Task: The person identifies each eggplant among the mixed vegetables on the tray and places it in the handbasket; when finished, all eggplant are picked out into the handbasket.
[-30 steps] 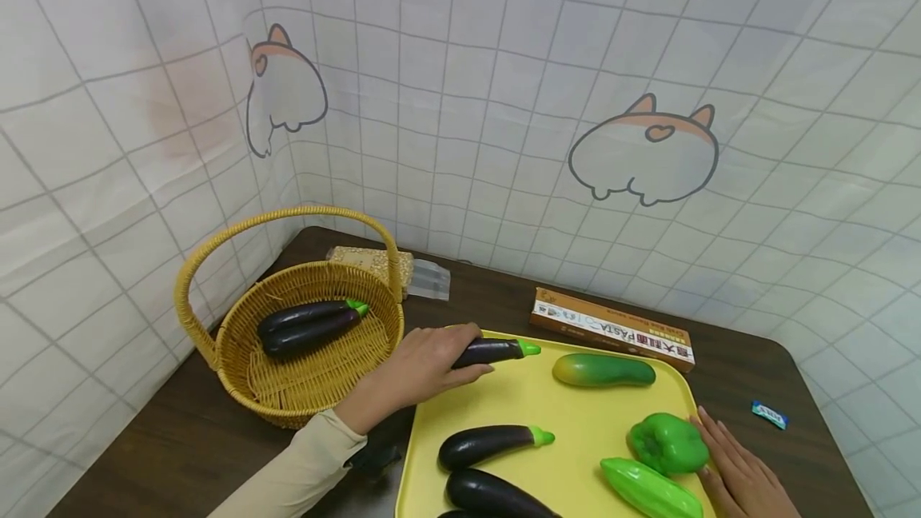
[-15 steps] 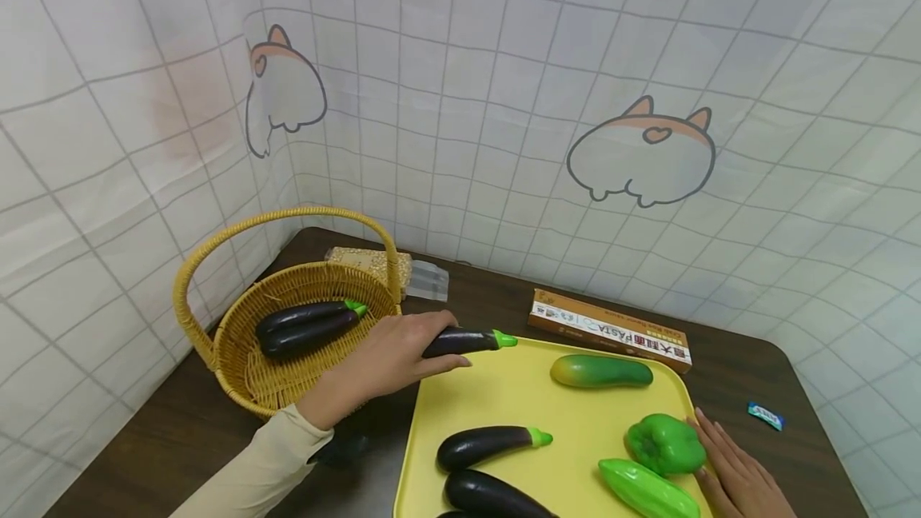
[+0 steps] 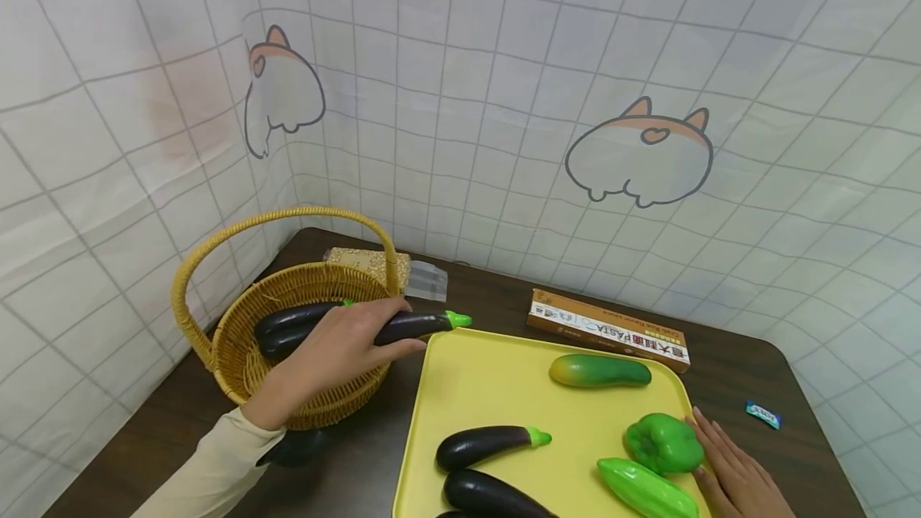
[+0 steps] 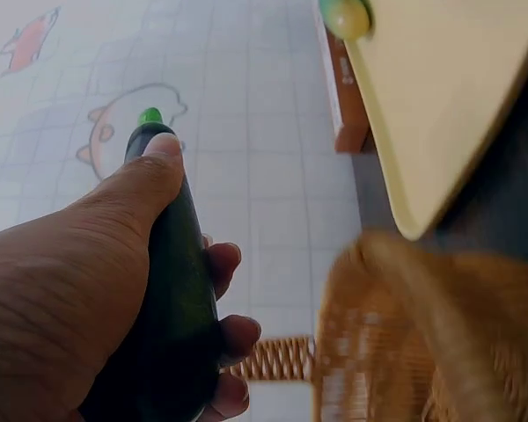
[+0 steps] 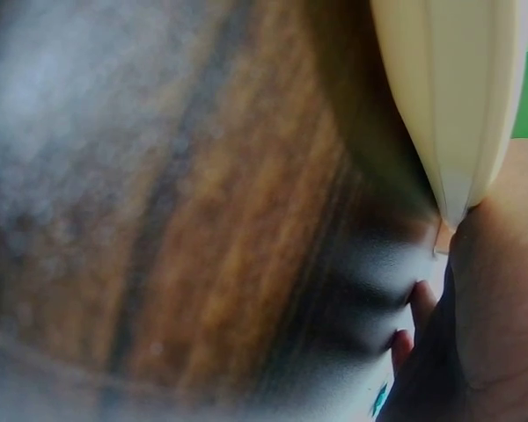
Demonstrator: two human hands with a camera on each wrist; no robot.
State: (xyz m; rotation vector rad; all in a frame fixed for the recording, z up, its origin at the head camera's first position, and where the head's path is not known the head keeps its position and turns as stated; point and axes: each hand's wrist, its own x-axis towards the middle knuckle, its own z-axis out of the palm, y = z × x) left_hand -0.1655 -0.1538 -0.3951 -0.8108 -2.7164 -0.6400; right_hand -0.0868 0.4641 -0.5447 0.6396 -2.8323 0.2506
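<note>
My left hand (image 3: 338,350) grips an eggplant (image 3: 413,327) over the right rim of the wicker basket (image 3: 316,414); its green tip points right. In the left wrist view, the thumb and fingers wrap round that eggplant (image 4: 178,290). Two eggplants (image 3: 291,318) lie inside the basket, partly behind the hand. My right hand (image 3: 741,474), fingers extended, rests at the right edge of the yellow tray (image 3: 496,374), beside a green pepper (image 3: 663,444). Several more eggplants (image 3: 489,446) lie at the tray's near left.
A green cucumber-like vegetable (image 3: 600,371) and a bright green one (image 3: 647,488) lie on the tray. Behind it stands a pasta box (image 3: 608,330). A bag of grains (image 3: 370,262) sits behind the basket, whose handle (image 3: 288,217) arches above it. A small blue packet (image 3: 763,414) lies far right.
My left hand has carried the gripped eggplant leftwards from the tray's back left corner to the basket's rim. My right hand has stayed at the tray's right edge.
</note>
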